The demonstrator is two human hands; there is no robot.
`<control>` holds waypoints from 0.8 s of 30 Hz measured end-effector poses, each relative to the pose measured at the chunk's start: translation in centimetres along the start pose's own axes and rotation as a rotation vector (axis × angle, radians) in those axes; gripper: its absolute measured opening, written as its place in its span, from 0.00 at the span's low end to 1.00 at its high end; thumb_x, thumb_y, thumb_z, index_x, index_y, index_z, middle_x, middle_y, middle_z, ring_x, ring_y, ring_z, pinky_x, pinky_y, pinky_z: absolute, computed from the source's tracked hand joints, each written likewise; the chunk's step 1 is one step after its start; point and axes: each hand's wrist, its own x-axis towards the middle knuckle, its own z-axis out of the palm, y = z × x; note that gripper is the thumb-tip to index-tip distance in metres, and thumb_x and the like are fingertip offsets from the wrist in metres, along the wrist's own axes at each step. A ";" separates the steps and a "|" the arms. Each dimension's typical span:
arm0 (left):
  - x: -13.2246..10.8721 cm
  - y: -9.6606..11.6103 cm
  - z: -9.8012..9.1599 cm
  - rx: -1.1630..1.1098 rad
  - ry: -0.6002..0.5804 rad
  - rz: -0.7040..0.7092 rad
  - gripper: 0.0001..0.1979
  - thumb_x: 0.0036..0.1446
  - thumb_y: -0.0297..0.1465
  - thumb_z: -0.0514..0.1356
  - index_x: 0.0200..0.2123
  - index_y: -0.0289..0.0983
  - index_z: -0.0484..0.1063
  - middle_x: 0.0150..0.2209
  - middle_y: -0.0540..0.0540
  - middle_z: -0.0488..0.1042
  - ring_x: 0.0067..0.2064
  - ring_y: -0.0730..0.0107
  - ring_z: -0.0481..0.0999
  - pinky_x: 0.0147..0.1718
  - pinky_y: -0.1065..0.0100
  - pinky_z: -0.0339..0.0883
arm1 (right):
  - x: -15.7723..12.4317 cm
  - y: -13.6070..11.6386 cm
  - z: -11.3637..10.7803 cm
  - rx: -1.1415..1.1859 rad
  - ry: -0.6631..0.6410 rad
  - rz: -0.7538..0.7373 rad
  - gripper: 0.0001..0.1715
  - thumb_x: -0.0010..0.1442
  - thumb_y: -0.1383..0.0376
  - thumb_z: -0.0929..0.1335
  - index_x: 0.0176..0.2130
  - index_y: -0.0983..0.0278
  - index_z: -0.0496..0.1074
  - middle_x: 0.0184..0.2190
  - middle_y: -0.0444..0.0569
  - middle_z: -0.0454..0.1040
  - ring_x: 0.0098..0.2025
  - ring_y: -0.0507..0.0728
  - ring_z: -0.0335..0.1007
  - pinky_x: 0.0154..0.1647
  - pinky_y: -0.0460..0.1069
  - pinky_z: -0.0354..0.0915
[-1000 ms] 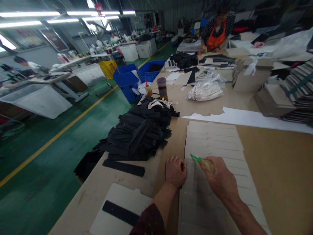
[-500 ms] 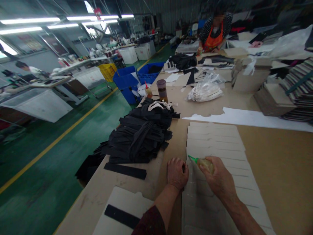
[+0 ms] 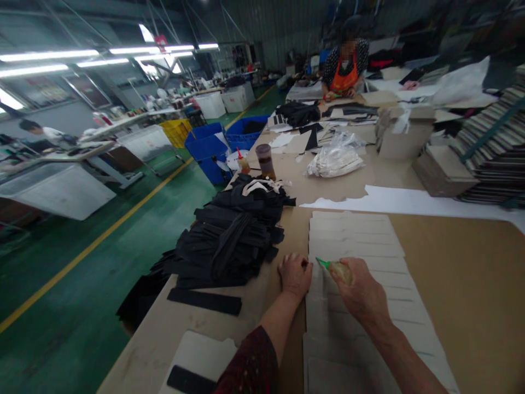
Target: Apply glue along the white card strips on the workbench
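Note:
My right hand [image 3: 361, 284] is wrapped round a squeeze bottle of glue [image 3: 341, 272]. The bottle's green nozzle points left and down, close above a long row of overlapping pale cardboard pieces [image 3: 369, 246]. Beside the row's left edge rests my left hand [image 3: 295, 274], fingers curled in. Whatever may be between those fingers is hidden. To the left lies a heap of black fabric strips [image 3: 229, 241]. One black strip [image 3: 205, 301] lies apart in front of the heap. Lower down, another strip [image 3: 191, 380] lies across a pale card [image 3: 205, 350].
Behind the heap stand a dark-lidded drink cup [image 3: 264, 161] and a red-tipped bottle [image 3: 243, 163]. A plastic bag [image 3: 336, 156] and stacked boards [image 3: 488, 148] are farther back. Blue crates [image 3: 207, 153] stand on the floor. A co-worker in an orange apron [image 3: 344, 74] works at the far end.
The view has shifted slightly, so the table appears a little lower and farther left. Both hands stay at the cardboard row, with the bottle still in my right hand.

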 end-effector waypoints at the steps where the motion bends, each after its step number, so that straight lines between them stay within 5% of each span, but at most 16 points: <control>1: 0.1 0.0 0.1 -0.001 0.003 0.000 0.05 0.56 0.36 0.62 0.30 0.43 0.72 0.37 0.50 0.75 0.44 0.61 0.71 0.42 0.60 0.58 | -0.1 0.1 0.0 -0.011 0.006 -0.001 0.12 0.66 0.57 0.63 0.48 0.58 0.64 0.46 0.47 0.69 0.40 0.56 0.70 0.29 0.48 0.56; 24: -0.8 0.0 0.2 0.012 0.062 0.063 0.02 0.58 0.33 0.61 0.33 0.42 0.71 0.37 0.49 0.74 0.45 0.62 0.70 0.50 0.57 0.55 | -0.3 1.4 -1.3 -0.186 -0.016 -0.003 0.12 0.68 0.57 0.61 0.48 0.58 0.65 0.45 0.47 0.68 0.31 0.53 0.68 0.24 0.48 0.47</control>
